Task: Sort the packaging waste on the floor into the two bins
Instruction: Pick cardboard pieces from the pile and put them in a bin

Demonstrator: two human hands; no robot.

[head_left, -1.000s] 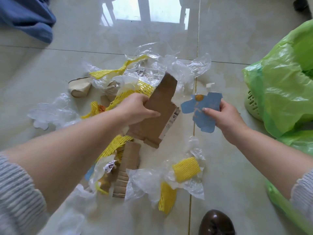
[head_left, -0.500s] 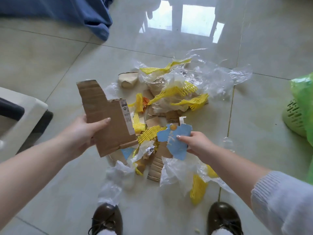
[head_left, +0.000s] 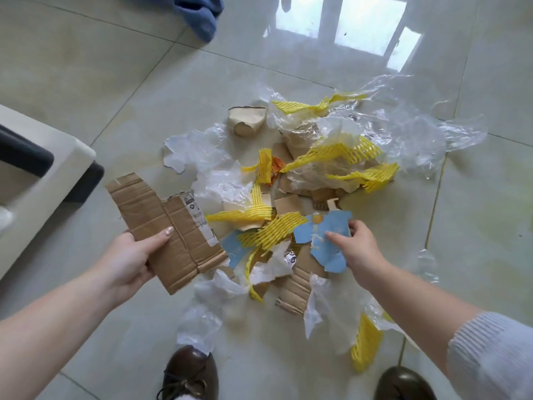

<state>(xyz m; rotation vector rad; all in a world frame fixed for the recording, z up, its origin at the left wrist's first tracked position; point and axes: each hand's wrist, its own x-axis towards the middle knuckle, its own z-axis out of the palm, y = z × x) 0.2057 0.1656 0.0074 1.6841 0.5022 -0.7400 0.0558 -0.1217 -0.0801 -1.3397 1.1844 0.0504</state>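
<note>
Glossy pale tiles cover the floor [head_left: 86,82], crossed by thin grout lines. A bright window reflection [head_left: 360,27] shines at the top. Blue cloth [head_left: 199,13] lies at the top edge, and a white and dark object [head_left: 43,168] sits at the left.

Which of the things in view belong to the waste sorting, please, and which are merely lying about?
Belonging to the job:
brown cardboard piece, gripped by the left hand
blue card scrap, pinched by the right hand
yellow foam netting
clear plastic film
white bin

Just lying about:
blue cloth
brown shoes
</note>
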